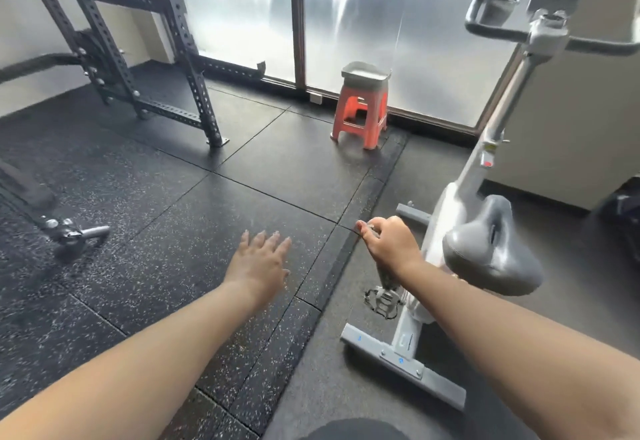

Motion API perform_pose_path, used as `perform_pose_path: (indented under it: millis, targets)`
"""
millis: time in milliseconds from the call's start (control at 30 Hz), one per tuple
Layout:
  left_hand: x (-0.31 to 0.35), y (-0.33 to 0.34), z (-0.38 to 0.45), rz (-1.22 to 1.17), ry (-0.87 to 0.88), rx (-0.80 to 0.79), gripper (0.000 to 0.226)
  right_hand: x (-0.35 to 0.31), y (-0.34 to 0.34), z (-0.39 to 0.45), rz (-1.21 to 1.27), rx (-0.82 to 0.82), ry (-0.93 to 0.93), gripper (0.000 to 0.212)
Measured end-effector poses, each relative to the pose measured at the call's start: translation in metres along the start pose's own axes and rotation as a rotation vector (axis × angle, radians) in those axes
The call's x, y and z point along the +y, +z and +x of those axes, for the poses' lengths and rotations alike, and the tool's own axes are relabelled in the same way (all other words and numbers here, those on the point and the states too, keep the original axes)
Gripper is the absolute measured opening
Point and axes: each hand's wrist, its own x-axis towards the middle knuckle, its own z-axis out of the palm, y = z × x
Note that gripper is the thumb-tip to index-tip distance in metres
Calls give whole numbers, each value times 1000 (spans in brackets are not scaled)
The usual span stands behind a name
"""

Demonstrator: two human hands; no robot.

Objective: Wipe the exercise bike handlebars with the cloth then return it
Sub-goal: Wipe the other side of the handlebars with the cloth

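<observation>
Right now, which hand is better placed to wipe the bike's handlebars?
Right. The right hand is closed on what looks like the grey cloth and sits beside the saddle, on the handlebars' side. The left hand is open, empty, out over the floor mat, away from the bike.

Two bare forearms reach in from the bottom edge, with no sleeves, watch or bands visible on either. Left hand (258, 261): longish fingernails, pale at the tips; right hand (389, 243): nails on the visible fingers look tinted pinkish-red, blurred. A rounded patch of dark, black-looking garment (353, 430) shows at bottom centre, kind not identifiable.
</observation>
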Motion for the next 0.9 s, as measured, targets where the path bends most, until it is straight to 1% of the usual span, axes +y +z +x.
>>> perform_pose_path:
  millis: [133,300,433,600,700,900]
  targets:
    - [-33,-3,31,-27,-10,5,57,-8,10,19,-14,15,28,39]
    - [-58,-4,84,-39,-1,-4,54,-11,16,63,-43,26,81,41]
    - [-73,-11,150,-26,13,-1,54,-11,19,124,-15,24,100,38]
    - [-92,-39,241,-111,36,46,52,-18,7,209,-2,39,95,34]
    - [-106,-49,287,-143,19,74,52,-23,-1,257,16,54,100,33]
    - [-134,-59,356,-133,14,34,55,-32,0,333,10,83,129,32]
